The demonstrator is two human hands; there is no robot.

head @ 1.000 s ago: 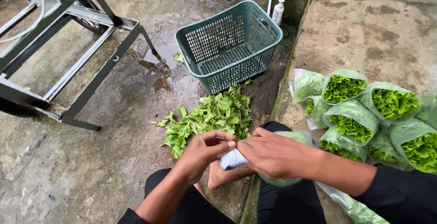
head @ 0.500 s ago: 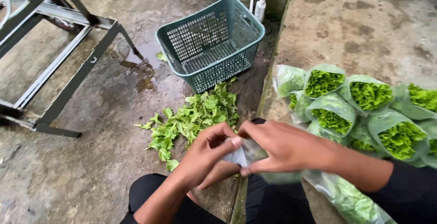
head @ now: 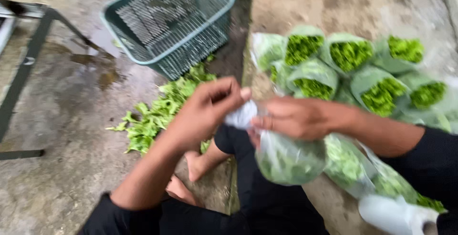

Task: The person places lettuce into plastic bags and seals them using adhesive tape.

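Observation:
My left hand (head: 205,108) and my right hand (head: 296,118) meet in front of me, both closed on the twisted white neck of a clear plastic bag of green lettuce (head: 286,161). The bag hangs below my hands, over my lap. A loose pile of lettuce leaves (head: 157,111) lies on the wet concrete floor just left of my left hand. To the right, several filled bags of lettuce (head: 353,68) lie in a cluster on a raised concrete ledge. The view is blurred by motion.
A teal plastic basket (head: 167,20) sits on the floor at the top, beyond the loose leaves. A dark metal frame (head: 28,68) stands at the far left. My bare feet (head: 191,177) rest on the floor. More bagged lettuce (head: 381,182) lies by my right arm.
The camera has dipped and moved closer, so the hands and bag fill more of the view. Both hands stay on the bag's neck, and the bag now hangs lower.

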